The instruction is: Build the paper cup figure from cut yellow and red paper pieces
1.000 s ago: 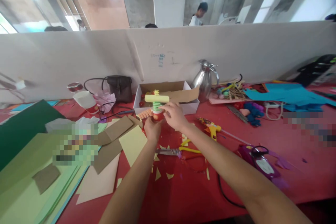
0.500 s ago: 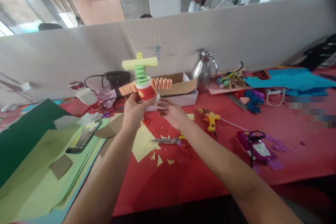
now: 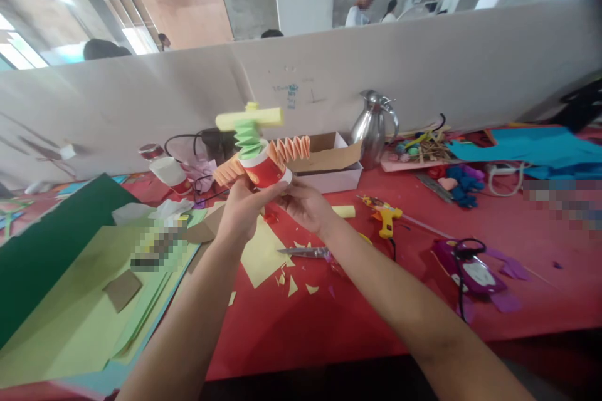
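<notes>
My left hand (image 3: 242, 210) holds up a paper-cup figure (image 3: 261, 169) above the red table (image 3: 376, 301). The red and white cup is tilted and carries orange accordion-fold paper arms, a green accordion neck and a pale yellow bar on top. My right hand (image 3: 303, 203) touches the cup's lower rim from the right, fingers curled under it. Scissors (image 3: 305, 253) with yellow handles lie just below my right wrist, among small yellow paper scraps (image 3: 294, 285).
A white cardboard box (image 3: 329, 169) and a steel jug (image 3: 374, 128) stand behind. A yellow glue gun (image 3: 385, 216) lies right. Green and yellow paper sheets (image 3: 75, 301) cover the left. A purple tape dispenser (image 3: 470, 269) sits right. People stand beyond the white partition (image 3: 423, 62).
My left hand lifted the cup figure off the table and holds it tilted in the air. My right hand let go, then came back under the cup's rim.
</notes>
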`<action>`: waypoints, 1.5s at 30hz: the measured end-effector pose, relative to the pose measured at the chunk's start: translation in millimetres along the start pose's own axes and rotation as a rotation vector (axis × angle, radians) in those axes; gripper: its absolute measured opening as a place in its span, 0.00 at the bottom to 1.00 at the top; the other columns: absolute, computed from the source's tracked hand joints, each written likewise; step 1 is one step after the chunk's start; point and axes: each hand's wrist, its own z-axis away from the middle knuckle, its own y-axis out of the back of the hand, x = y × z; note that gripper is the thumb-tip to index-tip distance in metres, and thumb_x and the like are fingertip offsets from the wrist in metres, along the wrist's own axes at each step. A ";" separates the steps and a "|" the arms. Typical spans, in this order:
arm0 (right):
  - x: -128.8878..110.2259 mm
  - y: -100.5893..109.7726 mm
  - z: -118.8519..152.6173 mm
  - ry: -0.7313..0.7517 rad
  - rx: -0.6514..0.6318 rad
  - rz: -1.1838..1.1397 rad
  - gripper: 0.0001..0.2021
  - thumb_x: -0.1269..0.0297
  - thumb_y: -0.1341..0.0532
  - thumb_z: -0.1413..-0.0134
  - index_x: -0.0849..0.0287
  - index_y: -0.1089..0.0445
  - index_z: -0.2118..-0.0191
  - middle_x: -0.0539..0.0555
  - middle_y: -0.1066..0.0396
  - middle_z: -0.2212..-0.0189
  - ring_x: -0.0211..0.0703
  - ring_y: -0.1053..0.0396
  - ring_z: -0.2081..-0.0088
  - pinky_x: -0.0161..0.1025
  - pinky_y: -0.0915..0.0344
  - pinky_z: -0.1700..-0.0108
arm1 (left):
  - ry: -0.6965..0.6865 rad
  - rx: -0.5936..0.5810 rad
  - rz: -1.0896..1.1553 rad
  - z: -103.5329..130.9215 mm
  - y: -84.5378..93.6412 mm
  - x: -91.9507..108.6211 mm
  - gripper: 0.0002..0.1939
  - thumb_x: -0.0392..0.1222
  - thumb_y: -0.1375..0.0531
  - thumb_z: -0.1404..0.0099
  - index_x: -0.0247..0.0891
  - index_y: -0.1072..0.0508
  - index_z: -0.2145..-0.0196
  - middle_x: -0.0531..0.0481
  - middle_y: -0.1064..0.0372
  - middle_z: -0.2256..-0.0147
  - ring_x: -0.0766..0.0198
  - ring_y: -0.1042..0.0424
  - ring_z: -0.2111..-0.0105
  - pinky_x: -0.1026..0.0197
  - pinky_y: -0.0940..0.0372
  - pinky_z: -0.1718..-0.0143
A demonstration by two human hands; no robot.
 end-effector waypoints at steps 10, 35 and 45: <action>34.4 -4.4 2.4 0.072 0.114 -0.037 0.09 0.73 0.32 0.56 0.58 0.27 0.65 0.50 0.23 0.65 0.41 0.26 0.61 0.38 0.29 0.52 | -0.093 0.075 0.020 3.9 -1.2 -20.9 0.24 0.39 0.28 0.51 0.36 0.27 0.56 0.45 0.23 0.59 0.59 0.25 0.60 0.56 0.33 0.54; 39.4 20.4 13.7 -0.017 0.240 1.610 0.17 0.71 0.39 0.49 0.58 0.32 0.51 0.56 0.25 0.62 0.47 0.28 0.61 0.42 0.34 0.58 | -0.067 0.210 0.053 7.1 16.2 -13.9 0.25 0.40 0.27 0.54 0.35 0.25 0.57 0.44 0.22 0.61 0.54 0.24 0.56 0.53 0.33 0.50; 4.2 47.8 34.6 -0.139 0.102 2.111 0.11 0.76 0.43 0.45 0.73 0.27 0.58 0.77 0.30 0.54 0.66 0.37 0.46 0.54 0.43 0.47 | 0.068 0.243 0.040 18.1 52.4 -29.6 0.28 0.43 0.27 0.53 0.36 0.25 0.53 0.40 0.24 0.53 0.50 0.24 0.54 0.50 0.30 0.52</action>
